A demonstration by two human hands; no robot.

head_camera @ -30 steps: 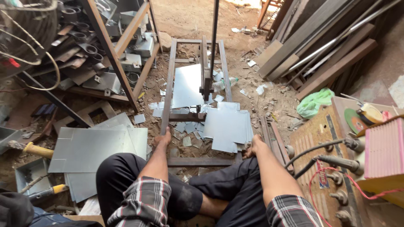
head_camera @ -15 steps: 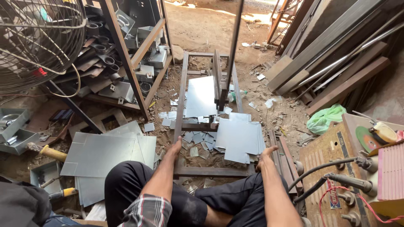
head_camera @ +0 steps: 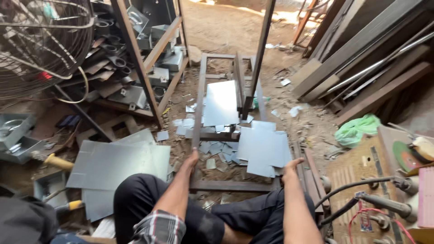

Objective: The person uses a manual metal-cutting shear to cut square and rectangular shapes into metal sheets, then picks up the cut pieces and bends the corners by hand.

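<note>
I sit on the dirt floor [head_camera: 226, 27] with my legs folded, and a rusty metal frame [head_camera: 199, 108] lies flat in front of my knees, running away from me toward the sunlit end of the yard. My left hand [head_camera: 193, 158] rests on the frame's left rail near its closest corner, fingers curled loosely over the bar rather than clamped. My right hand [head_camera: 293, 163] is open, fingers spread, just beside the frame's right near corner and next to a stack of cut sheet-metal pieces [head_camera: 264, 147]; I can't tell whether it touches the rail. One larger sheet [head_camera: 221, 101] lies across the middle of the frame under the upright lever [head_camera: 260, 54]. I judge I'm settling the frame into position, steadying it from both near corners. The next move, as I see it, calls for a firm grip on both rails so the frame doesn't skew.
</note>
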